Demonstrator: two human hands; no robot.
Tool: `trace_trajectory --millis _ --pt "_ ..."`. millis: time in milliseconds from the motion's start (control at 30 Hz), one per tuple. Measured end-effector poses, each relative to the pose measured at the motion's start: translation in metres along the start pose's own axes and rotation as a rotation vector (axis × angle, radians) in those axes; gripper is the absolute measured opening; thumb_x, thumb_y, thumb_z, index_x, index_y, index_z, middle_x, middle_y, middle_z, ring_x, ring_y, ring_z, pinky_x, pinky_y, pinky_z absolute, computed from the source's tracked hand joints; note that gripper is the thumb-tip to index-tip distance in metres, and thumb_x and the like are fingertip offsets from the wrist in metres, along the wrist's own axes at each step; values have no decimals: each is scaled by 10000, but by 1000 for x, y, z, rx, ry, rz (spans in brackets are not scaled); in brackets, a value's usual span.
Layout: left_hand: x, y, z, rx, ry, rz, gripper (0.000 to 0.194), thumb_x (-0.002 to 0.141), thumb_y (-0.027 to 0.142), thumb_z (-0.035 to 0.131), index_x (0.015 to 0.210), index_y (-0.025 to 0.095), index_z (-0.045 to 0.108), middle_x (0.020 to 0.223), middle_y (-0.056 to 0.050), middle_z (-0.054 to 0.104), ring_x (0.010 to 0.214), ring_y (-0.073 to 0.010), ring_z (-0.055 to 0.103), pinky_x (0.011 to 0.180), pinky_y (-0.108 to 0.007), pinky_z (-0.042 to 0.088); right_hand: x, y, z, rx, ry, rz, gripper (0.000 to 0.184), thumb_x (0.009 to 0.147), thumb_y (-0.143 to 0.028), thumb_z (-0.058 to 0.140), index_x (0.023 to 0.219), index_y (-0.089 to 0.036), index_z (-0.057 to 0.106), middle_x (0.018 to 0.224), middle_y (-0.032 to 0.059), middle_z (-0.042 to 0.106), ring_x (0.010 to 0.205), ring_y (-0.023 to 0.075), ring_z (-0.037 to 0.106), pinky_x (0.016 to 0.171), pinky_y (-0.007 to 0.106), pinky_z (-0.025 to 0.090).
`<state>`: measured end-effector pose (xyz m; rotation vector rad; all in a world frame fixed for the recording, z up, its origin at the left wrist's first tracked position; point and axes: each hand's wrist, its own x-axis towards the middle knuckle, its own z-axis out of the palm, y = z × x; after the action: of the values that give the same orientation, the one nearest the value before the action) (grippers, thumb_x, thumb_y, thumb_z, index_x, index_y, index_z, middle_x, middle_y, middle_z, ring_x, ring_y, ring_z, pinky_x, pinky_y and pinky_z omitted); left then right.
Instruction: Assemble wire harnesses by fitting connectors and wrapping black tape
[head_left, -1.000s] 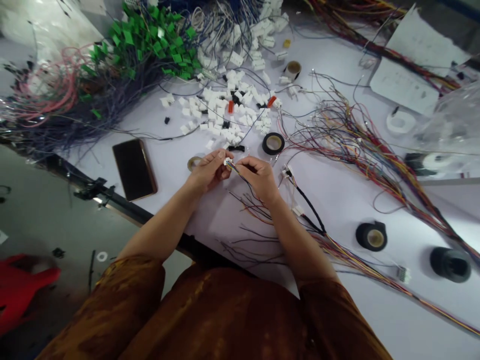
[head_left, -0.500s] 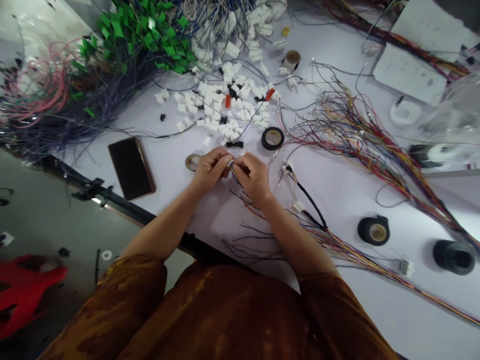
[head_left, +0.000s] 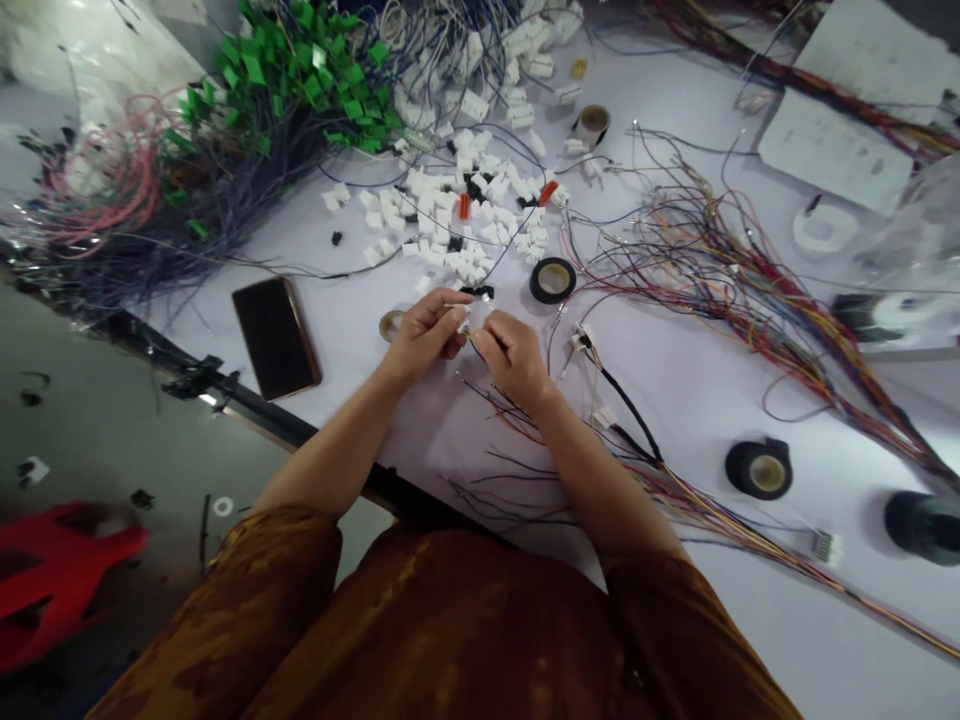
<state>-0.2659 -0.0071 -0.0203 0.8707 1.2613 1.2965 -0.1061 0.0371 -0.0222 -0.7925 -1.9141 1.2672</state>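
My left hand [head_left: 426, 338] pinches a small white connector [head_left: 463, 325] between thumb and fingers. Close beside it, my right hand [head_left: 513, 355] is closed on thin wires [head_left: 472, 342] at the connector; whether they sit inside it is too small to tell. Loose wire ends [head_left: 495, 400] spread out below my right hand. Behind my left hand a tape roll [head_left: 391, 325] lies partly hidden. Just beyond my fingers are a black connector piece [head_left: 478, 292] and a roll of black tape [head_left: 553, 280].
White connectors [head_left: 427, 215] lie heaped beyond my hands, with green-tagged wires [head_left: 315, 80] at the back left. A phone [head_left: 276, 338] rests near the table edge. Wire bundles [head_left: 795, 310] cross the right side, near another black tape roll [head_left: 759, 468] and a dark cylinder [head_left: 922, 525].
My right hand has drawn slightly away from my left, and more of the white connector shows. The whole view has shifted a little to the right.
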Motion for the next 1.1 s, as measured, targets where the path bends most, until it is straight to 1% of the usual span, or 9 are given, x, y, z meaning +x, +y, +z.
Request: trace_trajectory --millis 67,133,200,367,500,633,833,967,1100 --pt "0 0 -2 18 -27 3 238 838 414 717 983 227 693 560 47 500 429 -68 444 422 -198 326 0 1 -1 -8 -117 -48 390 974 -351 487 637 -210 351 635 -26 386 631 120 368 651 309 292" --pt "1 0 -3 29 -26 17 209 832 402 722 896 205 695 552 42 503 423 -65 441 412 -196 321 0 2 -2 4 -163 -56 404 973 -353 493 625 -208 347 624 -27 384 623 117 368 645 310 287" --pt "1 -1 -3 18 0 23 200 832 387 720 822 193 672 543 38 515 427 -65 451 411 -189 322 1 2 -2 46 -110 -7 379 960 -367 514 646 -212 367 635 -34 381 620 114 360 630 301 290" --pt "2 -3 -1 -57 12 -17 245 845 391 708 756 187 607 582 29 547 462 -58 479 437 -175 348 2 -1 0 203 71 149 126 899 -319 594 848 -225 529 687 -46 474 606 104 383 591 270 318" --pt "2 -2 2 -104 -33 -32 287 817 446 739 798 187 616 613 35 559 473 -55 499 454 -173 389 2 -1 3 150 119 165 155 882 -308 609 763 -213 578 681 -27 524 620 112 403 610 277 344" --pt "1 2 5 -127 -21 -90 305 819 468 733 832 192 604 587 46 548 453 -58 503 446 -172 396 1 -3 1 128 152 129 180 891 -289 578 729 -212 568 696 -18 528 643 116 421 634 279 361" --pt "2 1 4 -139 -1 -91 299 865 465 681 795 186 601 568 36 545 432 -55 485 420 -171 360 2 -4 -6 268 -3 175 185 891 -281 551 724 -201 541 651 -36 452 602 98 370 581 260 325" --pt "2 1 4 -141 -8 -63 308 844 475 699 779 189 609 565 31 549 424 -60 473 415 -184 350 4 0 -8 268 -65 204 191 881 -285 549 712 -197 535 643 -38 438 598 93 354 570 253 311" --pt "-1 7 5 13 -7 -22 274 839 394 722 720 181 597 521 28 540 421 -64 464 431 -192 349 4 3 -8 250 -86 217 204 867 -282 547 687 -194 512 625 -43 419 593 91 353 560 251 296"
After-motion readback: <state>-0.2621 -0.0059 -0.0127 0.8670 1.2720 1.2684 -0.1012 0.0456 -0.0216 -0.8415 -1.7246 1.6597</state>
